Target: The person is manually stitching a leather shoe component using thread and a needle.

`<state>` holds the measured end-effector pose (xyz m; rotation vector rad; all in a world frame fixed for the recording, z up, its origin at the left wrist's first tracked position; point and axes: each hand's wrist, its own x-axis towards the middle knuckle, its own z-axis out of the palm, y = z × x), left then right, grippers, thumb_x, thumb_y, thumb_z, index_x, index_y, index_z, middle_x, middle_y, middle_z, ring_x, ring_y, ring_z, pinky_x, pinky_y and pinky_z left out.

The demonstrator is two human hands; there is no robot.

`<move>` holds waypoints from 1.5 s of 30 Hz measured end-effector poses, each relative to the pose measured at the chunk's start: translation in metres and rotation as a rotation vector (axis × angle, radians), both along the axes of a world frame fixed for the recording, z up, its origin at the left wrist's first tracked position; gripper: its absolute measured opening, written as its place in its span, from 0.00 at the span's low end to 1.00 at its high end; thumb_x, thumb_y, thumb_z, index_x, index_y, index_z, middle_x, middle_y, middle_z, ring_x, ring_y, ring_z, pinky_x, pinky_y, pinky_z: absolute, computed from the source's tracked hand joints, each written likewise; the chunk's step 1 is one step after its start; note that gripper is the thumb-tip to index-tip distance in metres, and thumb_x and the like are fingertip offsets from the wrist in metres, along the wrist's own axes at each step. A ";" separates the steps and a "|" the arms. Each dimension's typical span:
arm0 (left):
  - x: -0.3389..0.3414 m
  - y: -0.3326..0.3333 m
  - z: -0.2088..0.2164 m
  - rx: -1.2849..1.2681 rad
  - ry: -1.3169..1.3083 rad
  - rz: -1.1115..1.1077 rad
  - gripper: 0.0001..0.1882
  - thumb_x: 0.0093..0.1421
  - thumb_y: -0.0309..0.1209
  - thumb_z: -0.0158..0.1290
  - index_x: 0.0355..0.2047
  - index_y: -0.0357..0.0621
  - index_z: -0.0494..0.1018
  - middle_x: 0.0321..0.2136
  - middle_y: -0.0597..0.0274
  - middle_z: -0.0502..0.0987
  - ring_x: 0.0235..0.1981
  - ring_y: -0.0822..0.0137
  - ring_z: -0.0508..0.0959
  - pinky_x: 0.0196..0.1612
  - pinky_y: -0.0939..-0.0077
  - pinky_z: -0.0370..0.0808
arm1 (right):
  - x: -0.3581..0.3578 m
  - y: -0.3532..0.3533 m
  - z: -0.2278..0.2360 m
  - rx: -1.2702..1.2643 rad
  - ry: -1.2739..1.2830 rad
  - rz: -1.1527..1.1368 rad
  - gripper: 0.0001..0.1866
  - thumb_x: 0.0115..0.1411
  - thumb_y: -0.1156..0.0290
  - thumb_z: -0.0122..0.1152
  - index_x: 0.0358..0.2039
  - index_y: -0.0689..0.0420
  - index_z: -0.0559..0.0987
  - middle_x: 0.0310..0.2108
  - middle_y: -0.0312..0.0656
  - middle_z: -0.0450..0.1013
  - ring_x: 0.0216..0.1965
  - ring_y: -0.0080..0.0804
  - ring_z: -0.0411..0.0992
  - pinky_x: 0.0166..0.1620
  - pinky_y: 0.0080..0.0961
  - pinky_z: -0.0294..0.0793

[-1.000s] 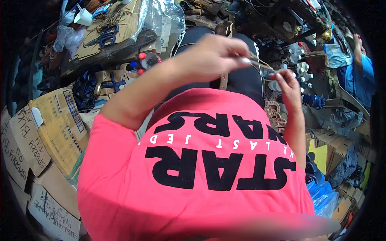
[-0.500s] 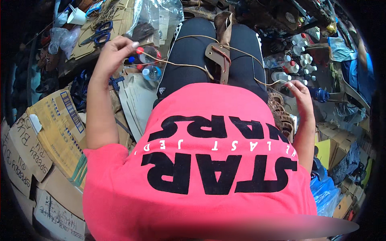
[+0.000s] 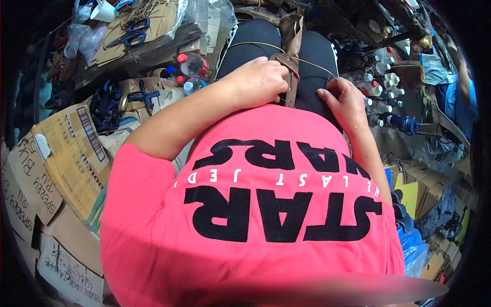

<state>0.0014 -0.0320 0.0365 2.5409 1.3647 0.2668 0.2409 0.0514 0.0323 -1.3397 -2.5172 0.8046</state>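
A brown leather piece (image 3: pixel 291 98) with punched holes and a reddish-brown strip along it stands upright between my thighs. Above it, a folded brown leather part (image 3: pixel 292 35) sticks up between my knees. My left hand (image 3: pixel 262 81) is closed against the near left side of the punched piece; its curled fingers hide what they hold. A thin tan cord (image 3: pixel 316 65) runs from the leather over my right thigh to my right hand (image 3: pixel 343 100), whose thumb and fingers pinch it. Another stretch of cord loops over my left thigh.
Plastic bottles (image 3: pixel 382 89) crowd the right side, and several capped ones (image 3: pixel 193 65) stand on the left. Blue-handled scissors (image 3: pixel 134 38) lie on cardboard at the upper left. Cardboard boxes (image 3: pixel 71 153) fill the lower left.
Both hands have come inward from their wide spread: the left swings right to the leather piece, the right moves left to my thigh. The cord's stretched left run is no longer visible.
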 end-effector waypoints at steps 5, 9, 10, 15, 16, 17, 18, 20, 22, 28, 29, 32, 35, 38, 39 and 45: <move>-0.014 0.000 0.000 -0.069 -0.025 -0.054 0.05 0.51 0.31 0.57 0.28 0.46 0.77 0.28 0.62 0.75 0.37 0.61 0.74 0.40 0.66 0.70 | 0.011 0.002 0.003 -0.044 0.071 0.026 0.08 0.53 0.70 0.64 0.32 0.58 0.78 0.28 0.44 0.74 0.32 0.38 0.73 0.36 0.29 0.72; -0.038 0.008 0.022 -0.180 -0.562 0.491 0.11 0.56 0.22 0.50 0.39 0.42 0.75 0.32 0.60 0.77 0.38 0.74 0.76 0.45 0.79 0.71 | 0.010 0.013 0.001 -0.073 0.341 0.076 0.07 0.54 0.78 0.60 0.34 0.58 0.79 0.29 0.42 0.74 0.31 0.31 0.73 0.36 0.23 0.71; -0.048 0.016 0.014 -0.185 -0.722 0.517 0.11 0.55 0.22 0.50 0.39 0.42 0.75 0.32 0.60 0.76 0.39 0.75 0.75 0.46 0.79 0.71 | 0.003 0.016 0.012 -0.061 0.292 0.107 0.08 0.54 0.79 0.58 0.36 0.58 0.79 0.31 0.42 0.74 0.32 0.30 0.74 0.36 0.23 0.72; -0.070 0.075 -0.022 -0.117 -1.128 0.450 0.11 0.56 0.30 0.56 0.39 0.42 0.77 0.27 0.63 0.75 0.23 0.73 0.71 0.29 0.79 0.69 | -0.035 0.033 0.020 -0.105 0.341 0.213 0.10 0.54 0.79 0.58 0.37 0.57 0.79 0.32 0.43 0.75 0.35 0.33 0.76 0.38 0.24 0.73; -0.068 0.085 -0.023 -0.118 -0.964 0.370 0.12 0.55 0.30 0.53 0.40 0.42 0.76 0.31 0.59 0.77 0.31 0.65 0.75 0.36 0.75 0.71 | -0.042 0.035 0.021 -0.071 0.300 0.250 0.10 0.54 0.78 0.57 0.38 0.57 0.79 0.32 0.45 0.75 0.35 0.36 0.76 0.38 0.25 0.73; -0.065 0.092 -0.026 -0.118 -0.798 0.293 0.14 0.53 0.31 0.50 0.40 0.43 0.75 0.35 0.55 0.79 0.38 0.57 0.78 0.44 0.71 0.73 | -0.047 0.037 0.022 -0.038 0.259 0.287 0.10 0.55 0.77 0.57 0.38 0.58 0.79 0.32 0.46 0.75 0.35 0.38 0.76 0.38 0.26 0.73; -0.057 0.096 -0.022 -0.068 -0.629 0.269 0.14 0.53 0.32 0.53 0.41 0.43 0.75 0.37 0.55 0.77 0.42 0.60 0.76 0.47 0.71 0.71 | -0.050 0.040 0.017 -0.013 0.254 0.288 0.09 0.56 0.76 0.55 0.38 0.58 0.78 0.32 0.48 0.75 0.35 0.43 0.75 0.38 0.29 0.73; -0.046 0.106 -0.025 0.001 -0.488 0.182 0.18 0.51 0.35 0.58 0.42 0.43 0.74 0.43 0.55 0.75 0.47 0.57 0.74 0.52 0.68 0.69 | -0.051 0.045 0.009 -0.019 0.240 0.262 0.09 0.56 0.76 0.55 0.38 0.58 0.78 0.31 0.48 0.75 0.34 0.41 0.75 0.38 0.29 0.73; -0.039 0.108 -0.019 -0.084 -0.445 0.207 0.21 0.47 0.38 0.62 0.40 0.43 0.75 0.43 0.55 0.75 0.46 0.57 0.74 0.50 0.68 0.70 | -0.051 0.048 0.004 -0.028 0.231 0.239 0.08 0.57 0.76 0.54 0.38 0.58 0.78 0.30 0.47 0.75 0.34 0.40 0.75 0.38 0.28 0.73; -0.045 0.125 -0.002 -0.237 -0.293 0.094 0.20 0.42 0.41 0.66 0.32 0.42 0.77 0.40 0.56 0.75 0.42 0.58 0.76 0.44 0.70 0.72 | -0.033 0.055 -0.002 -0.349 0.228 0.041 0.08 0.59 0.75 0.56 0.39 0.57 0.79 0.30 0.41 0.75 0.32 0.25 0.73 0.36 0.22 0.71; -0.046 0.127 -0.001 -0.193 -0.266 0.034 0.20 0.41 0.42 0.67 0.30 0.42 0.77 0.39 0.56 0.75 0.41 0.58 0.76 0.43 0.71 0.73 | -0.029 0.057 -0.004 -0.238 0.278 0.075 0.08 0.58 0.75 0.57 0.39 0.57 0.79 0.30 0.39 0.74 0.32 0.25 0.72 0.35 0.21 0.70; -0.037 0.132 0.004 -0.392 -0.166 0.106 0.19 0.43 0.43 0.67 0.25 0.40 0.75 0.36 0.58 0.75 0.36 0.59 0.76 0.39 0.69 0.72 | -0.023 0.061 -0.001 -0.110 0.304 0.095 0.08 0.57 0.76 0.60 0.38 0.56 0.81 0.30 0.37 0.72 0.32 0.24 0.71 0.35 0.20 0.69; -0.036 0.134 -0.010 -0.495 -0.189 0.132 0.19 0.44 0.42 0.66 0.23 0.38 0.75 0.30 0.60 0.76 0.31 0.62 0.76 0.37 0.71 0.72 | -0.019 0.062 -0.001 -0.099 0.271 0.074 0.09 0.55 0.76 0.62 0.38 0.55 0.82 0.28 0.36 0.70 0.32 0.23 0.71 0.35 0.20 0.69; -0.033 0.136 -0.013 -0.622 -0.270 0.122 0.18 0.46 0.41 0.65 0.24 0.37 0.76 0.23 0.63 0.76 0.26 0.70 0.74 0.33 0.75 0.71 | -0.020 0.058 -0.001 -0.176 0.319 0.057 0.09 0.55 0.76 0.61 0.37 0.55 0.82 0.29 0.37 0.70 0.32 0.24 0.70 0.36 0.20 0.69; -0.033 0.136 -0.012 -0.728 -0.360 0.142 0.17 0.47 0.40 0.64 0.25 0.37 0.77 0.19 0.64 0.75 0.24 0.74 0.73 0.31 0.77 0.70 | -0.021 0.057 0.002 -0.183 0.324 0.078 0.09 0.55 0.76 0.61 0.37 0.55 0.82 0.29 0.37 0.71 0.32 0.24 0.70 0.36 0.20 0.69; -0.009 0.138 -0.033 -0.661 -0.509 0.151 0.15 0.52 0.39 0.61 0.23 0.38 0.76 0.17 0.71 0.72 0.21 0.78 0.68 0.25 0.77 0.65 | -0.023 0.054 0.004 -0.195 0.323 0.139 0.09 0.55 0.76 0.60 0.37 0.55 0.81 0.28 0.39 0.72 0.30 0.26 0.71 0.35 0.22 0.69</move>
